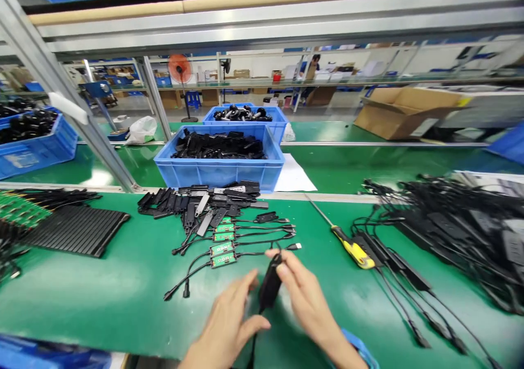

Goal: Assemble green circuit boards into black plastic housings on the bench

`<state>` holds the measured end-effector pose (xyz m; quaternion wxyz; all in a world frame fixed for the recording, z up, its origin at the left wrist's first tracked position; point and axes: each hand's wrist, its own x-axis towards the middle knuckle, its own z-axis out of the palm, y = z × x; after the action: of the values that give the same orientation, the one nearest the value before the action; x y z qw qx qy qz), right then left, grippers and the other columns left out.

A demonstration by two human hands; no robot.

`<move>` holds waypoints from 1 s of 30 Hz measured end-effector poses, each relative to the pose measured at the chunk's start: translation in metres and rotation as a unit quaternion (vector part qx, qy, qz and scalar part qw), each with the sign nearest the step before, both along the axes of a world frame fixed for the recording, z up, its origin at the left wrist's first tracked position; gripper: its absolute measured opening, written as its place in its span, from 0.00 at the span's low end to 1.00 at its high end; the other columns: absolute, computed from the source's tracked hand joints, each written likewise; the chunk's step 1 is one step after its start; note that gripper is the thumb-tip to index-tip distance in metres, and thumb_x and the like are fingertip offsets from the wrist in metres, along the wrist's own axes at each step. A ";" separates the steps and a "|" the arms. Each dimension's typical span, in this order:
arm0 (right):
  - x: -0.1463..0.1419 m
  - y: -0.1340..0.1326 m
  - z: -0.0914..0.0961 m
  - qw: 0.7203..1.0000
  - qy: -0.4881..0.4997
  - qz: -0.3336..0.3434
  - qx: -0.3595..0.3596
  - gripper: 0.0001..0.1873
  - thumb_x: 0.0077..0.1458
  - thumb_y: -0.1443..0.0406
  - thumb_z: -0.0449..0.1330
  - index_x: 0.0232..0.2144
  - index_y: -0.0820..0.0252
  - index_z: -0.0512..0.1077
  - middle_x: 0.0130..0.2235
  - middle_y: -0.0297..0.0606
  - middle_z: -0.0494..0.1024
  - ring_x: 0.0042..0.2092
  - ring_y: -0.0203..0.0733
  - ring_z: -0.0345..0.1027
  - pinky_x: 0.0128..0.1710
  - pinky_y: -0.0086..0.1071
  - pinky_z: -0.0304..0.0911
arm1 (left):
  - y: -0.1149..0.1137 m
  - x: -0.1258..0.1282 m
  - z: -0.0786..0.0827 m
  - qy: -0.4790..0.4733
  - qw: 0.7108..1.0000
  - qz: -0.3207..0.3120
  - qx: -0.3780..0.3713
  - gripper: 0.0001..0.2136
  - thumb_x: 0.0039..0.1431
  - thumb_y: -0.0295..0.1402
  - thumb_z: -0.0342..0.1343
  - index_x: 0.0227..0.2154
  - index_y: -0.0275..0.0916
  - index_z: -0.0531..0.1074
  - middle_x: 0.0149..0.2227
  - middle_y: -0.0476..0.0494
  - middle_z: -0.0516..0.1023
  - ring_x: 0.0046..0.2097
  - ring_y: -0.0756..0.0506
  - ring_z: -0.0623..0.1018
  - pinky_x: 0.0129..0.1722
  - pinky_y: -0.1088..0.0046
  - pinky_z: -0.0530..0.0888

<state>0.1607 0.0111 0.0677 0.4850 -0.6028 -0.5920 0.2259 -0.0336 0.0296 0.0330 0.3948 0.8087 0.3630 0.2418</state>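
A slim black plastic controller case (270,283) with a cable at each end is pinched near its top between the thumb and fingers of my right hand (305,290). My left hand (231,314) is just left of the case, fingers and thumb apart, with a gap between it and the case. Beyond my hands lie several green circuit boards (224,259) with black cables, side by side on the green table (102,303). Behind them is a loose pile of black plastic casing halves (200,205). A blue band is around my right wrist.
A yellow and black screwdriver (354,249) lies right of my hands, beside several cabled black cases (403,265) and a heap of cables. A blue bin (221,167) of black parts stands behind. At left is a ridged black tray (79,230). A metal shelf beam (262,22) crosses above.
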 end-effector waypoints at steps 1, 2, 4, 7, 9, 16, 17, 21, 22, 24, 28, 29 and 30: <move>0.017 0.001 0.008 0.998 -0.032 -0.044 0.010 0.21 0.65 0.53 0.47 0.48 0.55 0.73 0.44 0.41 0.80 0.42 0.44 0.75 0.41 0.31 0.69 | 0.007 -0.004 -0.001 0.023 0.999 0.007 0.040 0.28 0.62 0.39 0.56 0.63 0.43 0.58 0.58 0.33 0.70 0.57 0.37 0.72 0.54 0.58 0.72; 0.039 0.002 0.016 0.993 -0.072 -0.093 0.016 0.23 0.65 0.52 0.45 0.51 0.55 0.72 0.45 0.42 0.80 0.44 0.45 0.74 0.42 0.32 0.68 | 0.015 -0.008 -0.003 0.048 0.995 0.025 0.079 0.28 0.61 0.37 0.57 0.63 0.44 0.58 0.60 0.33 0.67 0.60 0.35 0.69 0.57 0.55 0.70; 0.089 0.004 0.033 0.968 -0.173 -0.182 -0.023 0.25 0.65 0.53 0.43 0.54 0.56 0.70 0.43 0.43 0.80 0.41 0.46 0.75 0.40 0.33 0.68 | 0.030 -0.018 -0.009 0.100 0.982 0.083 0.137 0.24 0.60 0.32 0.56 0.60 0.43 0.62 0.59 0.33 0.66 0.60 0.34 0.68 0.57 0.51 0.68; 0.163 0.012 0.049 0.901 -0.324 -0.241 -0.157 0.26 0.64 0.56 0.42 0.56 0.56 0.68 0.45 0.46 0.80 0.44 0.50 0.76 0.43 0.36 0.67 | 0.043 -0.029 -0.018 0.155 0.964 0.159 0.149 0.17 0.59 0.28 0.53 0.52 0.39 0.65 0.51 0.35 0.68 0.52 0.36 0.73 0.51 0.52 0.72; 0.197 0.020 0.047 0.881 -0.347 -0.256 -0.192 0.24 0.62 0.60 0.44 0.54 0.61 0.70 0.45 0.52 0.80 0.44 0.54 0.76 0.44 0.40 0.66 | 0.046 -0.033 -0.021 0.177 0.958 0.182 0.132 0.14 0.58 0.27 0.54 0.48 0.36 0.65 0.46 0.37 0.66 0.48 0.38 0.73 0.48 0.55 0.73; 0.207 0.054 0.003 0.826 -0.419 -0.288 -0.245 0.17 0.58 0.67 0.48 0.39 0.70 0.76 0.34 0.73 0.76 0.35 0.69 0.75 0.29 0.50 0.62 | 0.043 -0.033 -0.014 0.199 0.956 0.200 0.084 0.12 0.55 0.25 0.56 0.42 0.39 0.64 0.42 0.42 0.68 0.43 0.40 0.74 0.43 0.61 0.73; 0.198 0.062 -0.002 0.826 -0.427 -0.286 -0.233 0.17 0.58 0.67 0.49 0.40 0.71 0.75 0.36 0.75 0.75 0.37 0.70 0.74 0.29 0.51 0.62 | 0.042 -0.033 -0.012 0.196 0.959 0.195 0.070 0.12 0.55 0.25 0.56 0.41 0.39 0.64 0.42 0.43 0.69 0.43 0.40 0.74 0.43 0.61 0.73; 0.150 0.108 -0.015 0.875 -0.429 -0.161 -0.153 0.13 0.59 0.66 0.54 0.41 0.66 0.75 0.40 0.61 0.77 0.41 0.60 0.75 0.38 0.47 0.67 | 0.039 -0.035 -0.006 0.159 0.972 0.169 0.032 0.15 0.56 0.27 0.56 0.47 0.39 0.66 0.43 0.41 0.72 0.45 0.39 0.74 0.45 0.59 0.72; 0.134 0.122 -0.018 0.891 -0.422 -0.109 -0.130 0.11 0.59 0.66 0.55 0.41 0.63 0.75 0.40 0.53 0.79 0.42 0.54 0.75 0.41 0.42 0.67 | 0.037 -0.036 -0.004 0.145 0.976 0.163 0.027 0.15 0.57 0.28 0.55 0.48 0.39 0.67 0.43 0.40 0.72 0.45 0.39 0.74 0.45 0.59 0.72; 0.102 0.150 -0.022 0.910 -0.406 -0.025 -0.082 0.10 0.60 0.66 0.56 0.42 0.58 0.75 0.42 0.44 0.79 0.45 0.47 0.74 0.46 0.37 0.67 | 0.034 -0.036 0.000 0.111 0.982 0.155 0.012 0.13 0.60 0.31 0.53 0.48 0.39 0.69 0.43 0.39 0.71 0.43 0.41 0.73 0.45 0.61 0.71; 0.049 0.193 -0.029 0.925 -0.376 0.037 -0.026 0.13 0.62 0.64 0.58 0.48 0.61 0.72 0.45 0.42 0.76 0.47 0.44 0.72 0.48 0.41 0.67 | 0.029 -0.035 0.001 0.000 0.983 0.166 -0.076 0.12 0.64 0.39 0.50 0.46 0.40 0.69 0.37 0.44 0.72 0.37 0.45 0.71 0.38 0.69 0.68; 0.040 0.200 -0.030 0.929 -0.368 0.043 -0.019 0.13 0.62 0.62 0.59 0.47 0.61 0.72 0.45 0.41 0.76 0.46 0.43 0.72 0.47 0.42 0.68 | 0.028 -0.035 0.000 -0.046 0.977 0.170 -0.117 0.14 0.64 0.43 0.51 0.46 0.40 0.68 0.34 0.46 0.71 0.34 0.47 0.69 0.34 0.71 0.66; 0.034 0.205 -0.031 0.932 -0.358 0.048 -0.015 0.12 0.63 0.61 0.59 0.46 0.61 0.72 0.45 0.40 0.76 0.44 0.42 0.72 0.46 0.42 0.68 | 0.028 -0.035 -0.001 -0.098 0.966 0.171 -0.168 0.17 0.62 0.46 0.52 0.46 0.39 0.68 0.31 0.49 0.70 0.30 0.49 0.67 0.30 0.74 0.64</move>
<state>0.1946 0.2163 0.0371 0.2207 -0.6215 -0.7512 0.0268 -0.0682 0.0571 0.0320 0.5114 0.6286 0.4912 0.3195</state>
